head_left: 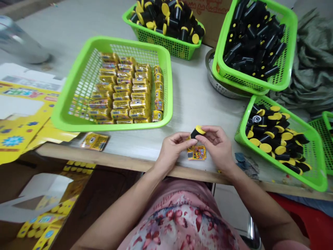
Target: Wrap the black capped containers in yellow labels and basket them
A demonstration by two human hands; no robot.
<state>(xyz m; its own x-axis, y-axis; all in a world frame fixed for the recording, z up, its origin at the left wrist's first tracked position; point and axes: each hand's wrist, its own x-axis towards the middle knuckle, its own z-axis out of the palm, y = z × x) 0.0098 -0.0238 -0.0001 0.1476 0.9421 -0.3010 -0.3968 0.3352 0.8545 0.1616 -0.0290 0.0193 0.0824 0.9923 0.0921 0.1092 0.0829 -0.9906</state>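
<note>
Between my two hands is a small black canister with a yellow lid point(197, 131), tilted above the table's front edge. My left hand point(174, 147) pinches it from the left with thumb and fingers. From the other side, my right hand point(217, 140) closes its thumb and fingers on it. Right below lies a small stack of yellow printed labels point(197, 153), partly covered by my fingers. To the left, a green basket point(166, 114) holds rows of canisters wrapped in yellow labels point(121, 93).
Black canisters with yellow lids fill a green basket point(318, 173) at right and another point(166, 47) at the back. Stacked baskets point(292, 52) rest over a metal colander point(221, 85). A label pack point(95, 141) and yellow printed cardboard point(36, 128) lie at left.
</note>
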